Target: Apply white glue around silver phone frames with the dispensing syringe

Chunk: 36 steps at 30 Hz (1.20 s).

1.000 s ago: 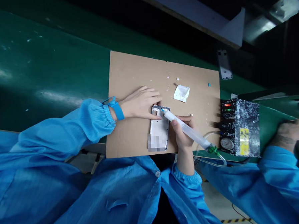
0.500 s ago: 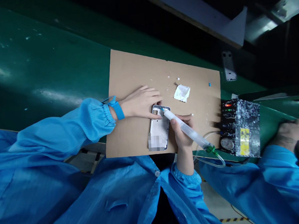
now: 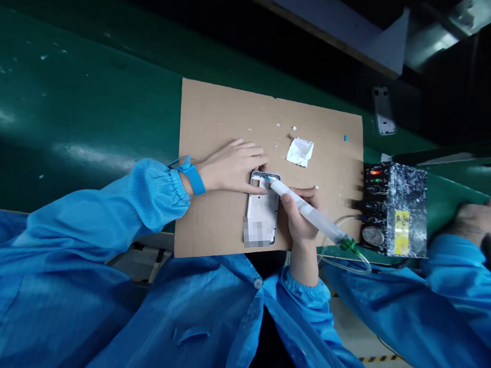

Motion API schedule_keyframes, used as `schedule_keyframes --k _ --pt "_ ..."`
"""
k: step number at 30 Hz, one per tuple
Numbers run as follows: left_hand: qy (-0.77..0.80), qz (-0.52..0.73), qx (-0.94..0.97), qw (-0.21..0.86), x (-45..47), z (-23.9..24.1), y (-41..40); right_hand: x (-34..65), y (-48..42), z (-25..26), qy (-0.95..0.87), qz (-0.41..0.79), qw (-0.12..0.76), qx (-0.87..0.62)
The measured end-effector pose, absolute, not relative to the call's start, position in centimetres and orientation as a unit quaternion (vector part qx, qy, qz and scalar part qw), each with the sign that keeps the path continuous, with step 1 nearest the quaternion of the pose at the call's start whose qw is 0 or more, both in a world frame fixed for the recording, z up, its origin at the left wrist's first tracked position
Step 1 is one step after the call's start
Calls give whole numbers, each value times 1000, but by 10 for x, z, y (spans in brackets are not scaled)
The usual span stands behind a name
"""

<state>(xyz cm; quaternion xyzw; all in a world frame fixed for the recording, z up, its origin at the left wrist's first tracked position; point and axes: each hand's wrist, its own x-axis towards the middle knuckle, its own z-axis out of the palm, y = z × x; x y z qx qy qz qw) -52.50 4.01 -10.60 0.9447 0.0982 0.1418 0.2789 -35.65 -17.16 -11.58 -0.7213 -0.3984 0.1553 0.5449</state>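
Note:
On the cardboard sheet (image 3: 218, 224) lies a light metal phone frame (image 3: 263, 210) with a cut-out near its upper left corner. My left hand (image 3: 238, 165) grips that corner, thumb on the left side and fingers bent by the top edge; the fingertips are partly hidden. A clear dispensing syringe (image 3: 313, 216) with whitish contents is held in my right hand (image 3: 300, 219), thumb on top and fingers wrapped around the barrel. Its blue tip points at the frame's top edge. Whether it touches I cannot tell. A blue band (image 3: 195, 179) circles my left wrist.
A worn control box (image 3: 407, 208) with a gauge stands right of the cardboard, near the syringe's tube (image 3: 362, 260). Crumpled white paper (image 3: 300, 152) lies on the cardboard. Another phone casing (image 3: 384, 111) lies at upper right. A co-worker's hand (image 3: 478, 221) is at far right.
The phone casing at upper right has shifted slightly rightward. The whole view has moved a little. My hands, the syringe and the phone frame keep nearly the same positions.

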Motion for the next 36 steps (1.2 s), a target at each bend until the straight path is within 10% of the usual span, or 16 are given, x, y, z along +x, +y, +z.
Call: schedule_keyframes --k 36 --pt "93 149 946 272 -525 -108 41 -353 -173 -121 -371 154 545 -736"
